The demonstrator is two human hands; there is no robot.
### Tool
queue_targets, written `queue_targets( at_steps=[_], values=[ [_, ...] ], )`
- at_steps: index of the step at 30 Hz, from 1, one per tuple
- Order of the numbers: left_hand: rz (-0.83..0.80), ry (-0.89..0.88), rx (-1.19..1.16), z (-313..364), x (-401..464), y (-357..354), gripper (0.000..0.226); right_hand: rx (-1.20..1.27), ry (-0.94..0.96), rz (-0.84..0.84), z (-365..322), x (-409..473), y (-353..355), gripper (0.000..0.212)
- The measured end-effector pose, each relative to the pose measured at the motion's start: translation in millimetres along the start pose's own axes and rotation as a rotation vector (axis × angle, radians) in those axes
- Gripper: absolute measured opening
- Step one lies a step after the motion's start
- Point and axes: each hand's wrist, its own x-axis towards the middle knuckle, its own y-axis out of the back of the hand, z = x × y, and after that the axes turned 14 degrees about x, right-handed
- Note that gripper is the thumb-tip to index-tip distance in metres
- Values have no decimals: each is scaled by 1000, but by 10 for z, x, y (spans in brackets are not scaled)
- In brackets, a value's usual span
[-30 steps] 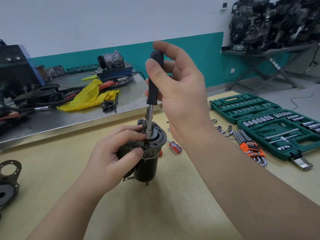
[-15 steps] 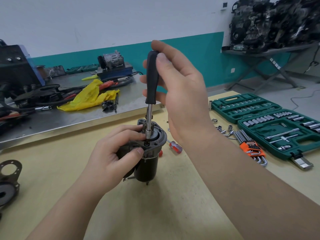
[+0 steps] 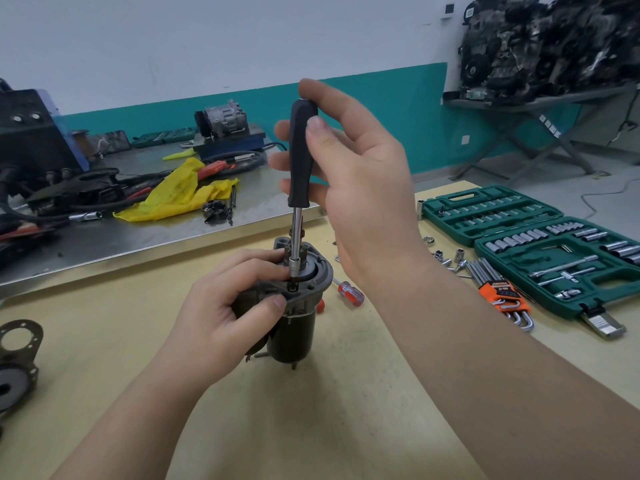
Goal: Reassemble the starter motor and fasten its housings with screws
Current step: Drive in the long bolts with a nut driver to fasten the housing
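Starter motor (image 3: 294, 317): upright on our wooden surface (image 3: 329, 410), gripped at its housing by our left hand (image 3: 225, 306). Screwdriver (image 3: 300, 161): vertical, handle pinched in our right hand (image 3: 356, 181) fingers, tip on a housing screw (image 3: 293, 286). Socket set (image 3: 540, 244): open, to the right.

motor top: blocked; nut driver (image 3: 300, 174) stands upright on the starter motor (image 3: 298, 306), right hand (image 3: 360, 188) round its handle
motor left: left hand (image 3: 225, 313) wraps the housing
motor right: red screwdriver (image 3: 349, 292) lies just beside
far right: hex keys (image 3: 498, 289), loose sockets (image 3: 446, 258), open socket case (image 3: 540, 247)
left edge: loose housing part (image 3: 17, 355)
near side: bare wooden table (image 3: 294, 427) between the forearms
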Motion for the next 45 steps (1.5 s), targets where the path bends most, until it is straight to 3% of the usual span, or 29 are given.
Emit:
queue_targets(
  at_steps=[8, 14, 21, 24, 28, 33, 40, 45],
  values=[
    [5, 3, 1, 2, -1, 1, 33, -125, 111, 26, 32, 21, -16, 27],
    [8, 1, 11, 11, 1, 2, 32, 10, -9, 5, 15, 4, -3, 30],
    [-10, 16, 27, 3, 0, 3, 25, -114, 101, 28, 48, 31, -3, 26],
    [-10, 16, 33, 13, -2, 9, 26, -69, 65, 27, 46, 36, 5, 21],
    [-15, 18, 32, 20, -4, 11, 25, 11, -20, 3, 9, 14, 11, 31],
    [-6, 15, 28, 20, -5, 4, 24, -108, 77, 26, 36, 25, 2, 28],
    [-5, 24, 25, 6, -1, 2, 23, -6, -14, 25, 35, 23, 7, 27],
    [1, 8, 24, 11, 1, 6, 25, -110, 59, 26, 20, 16, -17, 26]
  ],
)
